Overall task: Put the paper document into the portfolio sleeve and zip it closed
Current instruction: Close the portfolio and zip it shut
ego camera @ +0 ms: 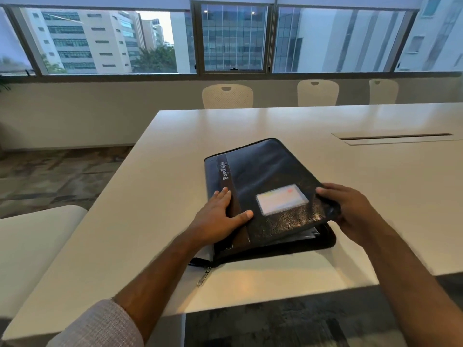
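Black portfolio (263, 186) lies near the desk (325, 121) front edge, cover ajar. Left hand (215, 214) presses flat, fingers spread, on the spine side; right hand (350, 209) pinches the cover's corner. Zipper pull (204, 276) dangles at the front-left corner. Paper barely visible inside. Press cover flush before zipping.

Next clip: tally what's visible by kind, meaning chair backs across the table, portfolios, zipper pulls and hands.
Cream perforated plastic chair backs: 3
Black leather zip portfolio: 1
Metal zipper pull: 1
Hands: 2, left hand, right hand
Total: 7
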The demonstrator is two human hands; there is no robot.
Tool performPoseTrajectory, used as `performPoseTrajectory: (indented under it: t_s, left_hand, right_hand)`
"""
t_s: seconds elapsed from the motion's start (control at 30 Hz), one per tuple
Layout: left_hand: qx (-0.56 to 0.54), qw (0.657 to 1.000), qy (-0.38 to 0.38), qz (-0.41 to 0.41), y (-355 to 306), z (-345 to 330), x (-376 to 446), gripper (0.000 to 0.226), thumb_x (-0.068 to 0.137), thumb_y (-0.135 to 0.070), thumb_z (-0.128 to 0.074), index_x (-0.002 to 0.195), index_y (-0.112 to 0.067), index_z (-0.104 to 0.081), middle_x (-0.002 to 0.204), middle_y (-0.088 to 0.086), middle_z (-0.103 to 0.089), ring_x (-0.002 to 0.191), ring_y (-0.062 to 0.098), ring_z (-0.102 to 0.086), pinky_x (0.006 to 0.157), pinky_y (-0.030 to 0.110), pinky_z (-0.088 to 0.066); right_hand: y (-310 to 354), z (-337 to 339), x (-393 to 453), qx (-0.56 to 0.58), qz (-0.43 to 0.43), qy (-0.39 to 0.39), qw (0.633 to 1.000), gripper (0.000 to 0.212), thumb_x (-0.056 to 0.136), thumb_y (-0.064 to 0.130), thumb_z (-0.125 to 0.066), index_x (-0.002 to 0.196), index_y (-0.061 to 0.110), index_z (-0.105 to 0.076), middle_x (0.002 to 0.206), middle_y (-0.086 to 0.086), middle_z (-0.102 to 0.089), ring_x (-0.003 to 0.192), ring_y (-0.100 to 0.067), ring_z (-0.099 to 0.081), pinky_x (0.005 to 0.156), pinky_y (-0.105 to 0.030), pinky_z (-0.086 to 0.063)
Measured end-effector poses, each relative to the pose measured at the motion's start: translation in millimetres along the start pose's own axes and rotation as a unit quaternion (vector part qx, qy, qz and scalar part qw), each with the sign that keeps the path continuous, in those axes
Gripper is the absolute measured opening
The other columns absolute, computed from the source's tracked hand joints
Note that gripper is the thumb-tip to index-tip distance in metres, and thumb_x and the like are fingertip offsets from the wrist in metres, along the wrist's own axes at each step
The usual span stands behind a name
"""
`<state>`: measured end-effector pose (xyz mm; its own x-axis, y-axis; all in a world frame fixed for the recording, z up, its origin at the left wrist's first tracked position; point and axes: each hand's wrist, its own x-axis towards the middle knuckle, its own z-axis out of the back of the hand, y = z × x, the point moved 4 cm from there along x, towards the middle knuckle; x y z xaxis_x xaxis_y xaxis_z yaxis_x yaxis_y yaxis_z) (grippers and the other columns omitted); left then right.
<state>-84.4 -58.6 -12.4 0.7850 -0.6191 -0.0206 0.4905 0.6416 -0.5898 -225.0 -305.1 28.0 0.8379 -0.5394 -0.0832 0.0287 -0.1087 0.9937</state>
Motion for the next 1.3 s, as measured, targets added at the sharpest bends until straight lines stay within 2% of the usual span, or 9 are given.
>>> performPoseTrajectory:
  t_s: [0.2, 0.33, 0.43, 0.57, 0.7, 0.8, 0.93, 1.13, 1.3]
  left_hand:
    - [0.106, 0.994, -0.001, 0.018, 6.6, -3.8, 9.3, 0.108, 0.074, -0.080, -0.049, 0.155, -0.021, -0.011, 0.163, -0.005, -0.005, 0.149, 0.014, 0.000, 0.117, 0.043, -0.014]
    - [0.106, 0.994, -0.006, 0.013, 7.7, -5.1, 9.0, 0.107, 0.074, -0.080, -0.050, 0.155, -0.020, -0.012, 0.163, -0.005, -0.005, 0.149, 0.014, 0.000, 0.118, 0.042, -0.014]
    - [0.085, 0.996, 0.010, 0.006, 6.8, -0.4, 3.3, 0.099, 0.079, -0.071, -0.055, 0.154, -0.020, -0.017, 0.163, -0.004, -0.008, 0.149, 0.016, -0.003, 0.118, 0.043, -0.016]
    - [0.106, 0.994, -0.014, -0.022, 13.8, 22.2, -22.2, 0.063, 0.085, -0.057, -0.061, 0.140, -0.030, -0.048, 0.154, -0.007, -0.036, 0.135, 0.016, -0.039, 0.103, 0.036, -0.036]
    - [0.104, 0.992, -0.062, -0.047, 24.1, 43.0, -60.1, 0.033, 0.085, -0.053, -0.063, 0.111, -0.034, -0.071, 0.124, -0.014, -0.064, 0.105, 0.002, -0.054, 0.082, 0.025, -0.043]
    - [0.059, 0.997, -0.042, -0.036, 32.4, 50.2, -85.5, 0.023, 0.084, -0.050, -0.065, 0.103, -0.038, -0.072, 0.110, -0.020, -0.066, 0.091, -0.006, -0.053, 0.076, 0.017, -0.040]
    - [0.056, 0.997, -0.027, -0.051, 38.3, 48.8, -113.1, 0.024, 0.082, -0.041, -0.071, 0.106, -0.041, -0.070, 0.109, -0.025, -0.061, 0.098, -0.011, -0.052, 0.088, 0.017, -0.043]
    - [0.056, 0.995, 0.040, -0.079, 36.0, 44.7, -128.9, 0.050, 0.075, -0.062, -0.065, 0.118, -0.038, -0.067, 0.112, -0.028, -0.059, 0.107, -0.007, -0.049, 0.092, 0.019, -0.041]
    - [0.074, 0.995, -0.039, -0.060, 35.0, 36.3, -130.0, 0.024, 0.086, -0.040, -0.066, 0.110, -0.036, -0.071, 0.102, -0.023, -0.060, 0.099, 0.001, -0.051, 0.087, 0.025, -0.046]
  right_hand:
    - [-35.5, 11.7, 6.4, -0.182, -0.005, -0.028, 0.983, 0.020, 0.086, 0.004, -0.068, 0.105, 0.004, -0.069, 0.077, -0.018, -0.069, 0.073, -0.031, -0.067, 0.081, -0.048, -0.057]
    - [-37.8, 10.9, 9.5, -0.329, 0.036, -0.061, 0.942, 0.030, 0.086, 0.016, -0.072, 0.115, 0.011, -0.068, 0.063, 0.000, -0.059, 0.055, -0.011, -0.059, 0.046, -0.019, -0.044]
    - [-37.2, 10.6, 7.4, -0.394, 0.055, -0.068, 0.915, 0.035, 0.086, 0.023, -0.071, 0.119, 0.013, -0.066, 0.066, 0.003, -0.058, 0.059, -0.009, -0.058, 0.049, -0.018, -0.039]
    - [-25.6, 2.2, -2.1, -0.471, 0.129, -0.120, 0.864, 0.040, 0.082, 0.027, -0.074, 0.118, 0.012, -0.066, 0.077, -0.001, -0.060, 0.070, -0.016, -0.057, 0.062, -0.026, -0.040]
    - [-13.6, -25.0, -20.6, -0.451, 0.207, -0.123, 0.859, 0.024, 0.083, 0.027, -0.072, 0.105, 0.016, -0.070, 0.086, -0.004, -0.062, 0.077, -0.019, -0.057, 0.068, -0.029, -0.042]
    - [-10.6, -52.4, -36.5, -0.414, 0.228, -0.090, 0.877, 0.007, 0.084, 0.026, -0.071, 0.088, 0.021, -0.070, 0.073, 0.003, -0.062, 0.069, -0.011, -0.057, 0.058, -0.024, -0.041]
    - [-17.5, -89.7, -60.2, -0.372, 0.230, -0.032, 0.899, 0.010, 0.087, 0.031, -0.068, 0.080, 0.024, -0.063, 0.066, 0.009, -0.059, 0.066, 0.003, -0.057, 0.051, -0.009, -0.038]
    - [-28.7, -146.4, -87.3, -0.349, 0.222, 0.080, 0.907, 0.016, 0.087, 0.038, -0.065, 0.079, 0.027, -0.058, 0.070, 0.007, -0.060, 0.067, -0.008, -0.057, 0.062, -0.025, -0.052]
    - [-48.4, -172.9, -103.4, -0.404, 0.225, 0.122, 0.878, 0.024, 0.086, 0.041, -0.066, 0.068, 0.028, -0.058, 0.071, 0.011, -0.055, 0.066, -0.006, -0.052, 0.059, -0.021, -0.044]
